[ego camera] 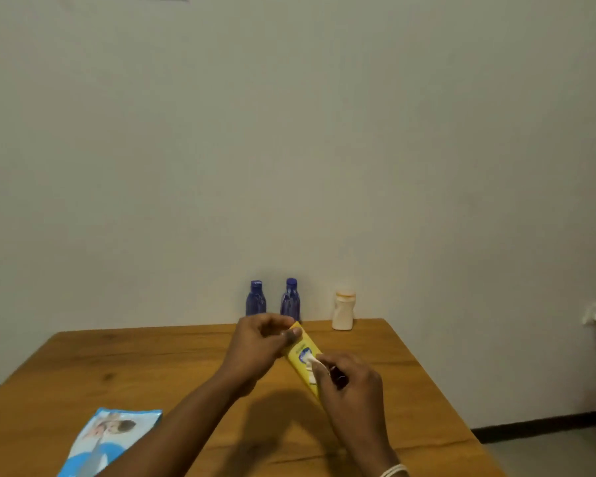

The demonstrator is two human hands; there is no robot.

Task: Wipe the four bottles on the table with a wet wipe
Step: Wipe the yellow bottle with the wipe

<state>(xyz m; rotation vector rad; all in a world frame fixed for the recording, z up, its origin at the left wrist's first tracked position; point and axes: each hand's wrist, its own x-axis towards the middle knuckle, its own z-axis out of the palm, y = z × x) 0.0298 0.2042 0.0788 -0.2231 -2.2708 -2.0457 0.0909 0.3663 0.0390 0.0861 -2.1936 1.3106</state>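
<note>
Left hand (258, 342) grips yellow bottle (303, 356) by its top, tilted above desk (152, 359), steadying it; right hand (350, 376) fingers pinch wet wipe (310, 364) against its label.

Three bottles (291, 301) behind hands (300, 356)

Yellow bottle (302, 356) label blurred, perhaps partly under wipe (311, 362).
</note>
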